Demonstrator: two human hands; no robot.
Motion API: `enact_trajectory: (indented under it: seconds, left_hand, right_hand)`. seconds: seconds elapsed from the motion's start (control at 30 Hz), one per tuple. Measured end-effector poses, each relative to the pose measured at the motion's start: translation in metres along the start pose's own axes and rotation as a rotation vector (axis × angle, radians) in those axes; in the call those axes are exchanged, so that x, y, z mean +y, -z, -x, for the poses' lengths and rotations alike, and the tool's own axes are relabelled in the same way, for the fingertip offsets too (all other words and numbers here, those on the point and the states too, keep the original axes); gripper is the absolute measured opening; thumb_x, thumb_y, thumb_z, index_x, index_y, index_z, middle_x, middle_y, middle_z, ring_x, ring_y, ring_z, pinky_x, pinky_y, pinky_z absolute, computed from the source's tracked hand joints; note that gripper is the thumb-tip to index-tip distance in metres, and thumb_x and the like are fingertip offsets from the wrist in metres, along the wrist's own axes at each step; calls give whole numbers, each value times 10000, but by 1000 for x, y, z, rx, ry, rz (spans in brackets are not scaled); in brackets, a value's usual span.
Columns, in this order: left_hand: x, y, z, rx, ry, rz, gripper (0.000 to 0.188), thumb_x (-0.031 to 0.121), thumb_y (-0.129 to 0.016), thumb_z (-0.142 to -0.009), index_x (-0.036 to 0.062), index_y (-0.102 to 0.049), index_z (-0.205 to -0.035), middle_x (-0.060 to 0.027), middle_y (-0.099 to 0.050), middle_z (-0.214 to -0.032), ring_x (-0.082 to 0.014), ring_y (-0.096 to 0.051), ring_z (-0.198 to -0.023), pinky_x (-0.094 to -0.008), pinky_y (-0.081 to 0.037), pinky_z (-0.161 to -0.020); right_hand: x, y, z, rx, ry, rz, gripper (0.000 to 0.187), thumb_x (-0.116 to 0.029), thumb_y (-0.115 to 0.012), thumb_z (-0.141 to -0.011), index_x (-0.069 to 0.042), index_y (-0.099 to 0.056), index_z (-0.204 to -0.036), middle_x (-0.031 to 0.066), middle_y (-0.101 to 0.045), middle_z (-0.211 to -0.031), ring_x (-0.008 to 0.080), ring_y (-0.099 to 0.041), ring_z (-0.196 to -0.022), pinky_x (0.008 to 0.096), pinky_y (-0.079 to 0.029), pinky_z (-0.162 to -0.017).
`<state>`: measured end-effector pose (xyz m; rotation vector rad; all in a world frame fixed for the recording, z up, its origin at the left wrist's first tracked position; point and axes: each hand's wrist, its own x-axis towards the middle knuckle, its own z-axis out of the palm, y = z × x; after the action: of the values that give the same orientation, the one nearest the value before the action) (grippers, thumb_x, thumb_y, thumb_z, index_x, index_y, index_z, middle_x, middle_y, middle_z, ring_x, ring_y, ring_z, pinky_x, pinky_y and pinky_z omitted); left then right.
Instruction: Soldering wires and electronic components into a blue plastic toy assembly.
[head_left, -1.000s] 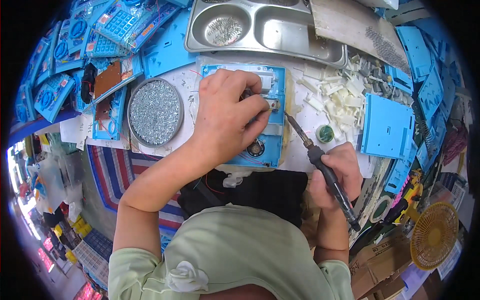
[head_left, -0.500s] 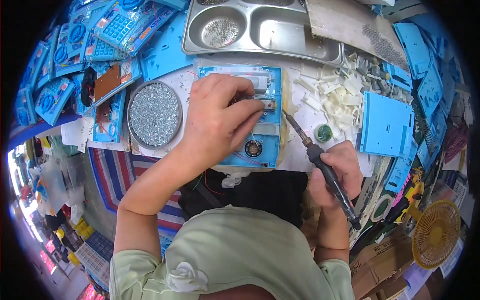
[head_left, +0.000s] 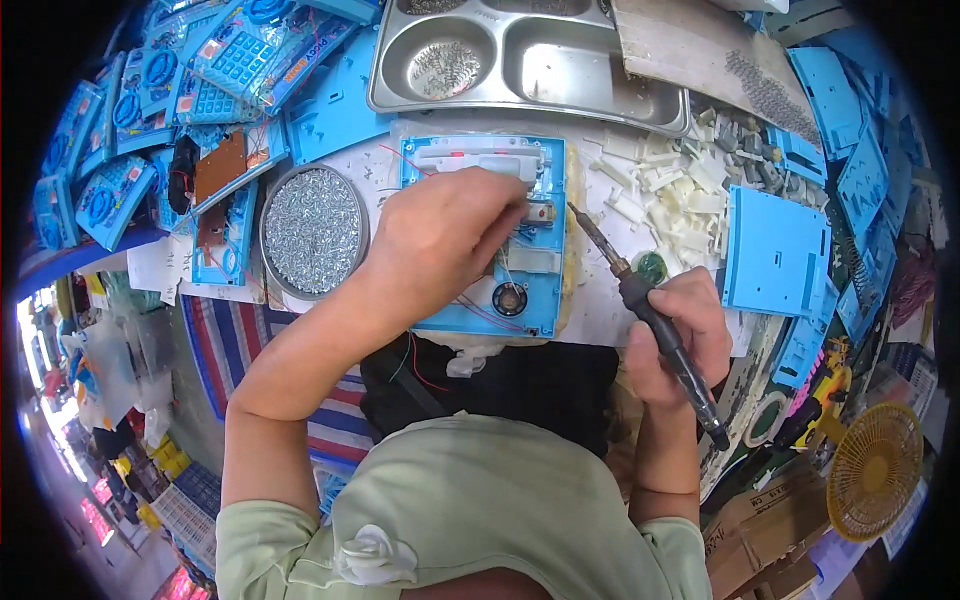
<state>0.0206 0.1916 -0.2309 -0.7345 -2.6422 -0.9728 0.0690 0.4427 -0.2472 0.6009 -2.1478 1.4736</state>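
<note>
- Left hand (head_left: pixel 440 240), centre of frame: resting on the open blue device shell (head_left: pixel 487 235), fingertips pinching a small metal part inside it.
- Right hand (head_left: pixel 675 335), right of centre: closed around the dark handle of a soldering iron (head_left: pixel 650 305), tip hovering just beside the shell's right edge.
- Shell lying flat on the white worktop (head_left: pixel 610 300), centre of frame: showing a white strip along the top, a round black speaker low down, and thin red wires trailing out.
- Likely risks: hot tip straying toward the pinching fingers or melting the plastic wall; loose wires snagging and pulling free.
- Upper frame: steel tray (head_left: pixel 520 60); left: round dish of screws (head_left: pixel 313 230).
</note>
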Motion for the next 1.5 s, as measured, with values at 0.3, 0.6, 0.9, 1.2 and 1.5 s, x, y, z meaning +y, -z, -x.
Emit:
enact_trajectory:
  seconds: [0.3,0.6,0.9,1.2,1.5]
  left_hand:
    - [-7,-10,-1,35,-172,-64,249,4,-786,-781,75,-719,-1011,-86,-725,-938,-280,-711,-781,-364,-582,-675]
    - [-6,-14,1,41,-201,-116,266,-25,-759,-779,50,-697,-1027,-106,-715,-953,-289,-712,-787,-368,-577,-668]
    - [-7,-16,2,34,-186,-108,297,-24,-763,-770,60,-682,-1043,-96,-706,-951,-289,-707,-786,-371,-575,-648]
    - [-9,-17,3,35,-197,-100,314,-10,-774,-755,75,-678,-1041,-83,-703,-958,-283,-706,-780,-370,-574,-631]
    - [-10,-16,2,32,-194,-89,309,-11,-772,-755,76,-678,-1036,-79,-700,-953,-283,-703,-775,-368,-570,-628]
  right_hand:
    - [4,2,0,0,-10,-7,290,-61,-731,-757,-4,-634,-1024,86,-565,-695,235,-515,-605,324,-420,-557]
    - [5,-1,-3,-40,12,-18,290,-42,-730,-763,-7,-625,-1031,91,-574,-692,251,-512,-599,343,-421,-566]
    - [5,-4,-6,-67,18,-13,302,-28,-733,-754,-7,-625,-1035,91,-559,-684,252,-504,-590,344,-420,-557]
    - [3,-7,-7,-88,22,-15,304,-25,-733,-750,-6,-626,-1034,92,-563,-687,250,-506,-591,346,-424,-558]
    - [5,-10,-2,-73,28,-9,284,-40,-729,-766,-7,-622,-1027,93,-564,-697,252,-509,-596,347,-428,-563]
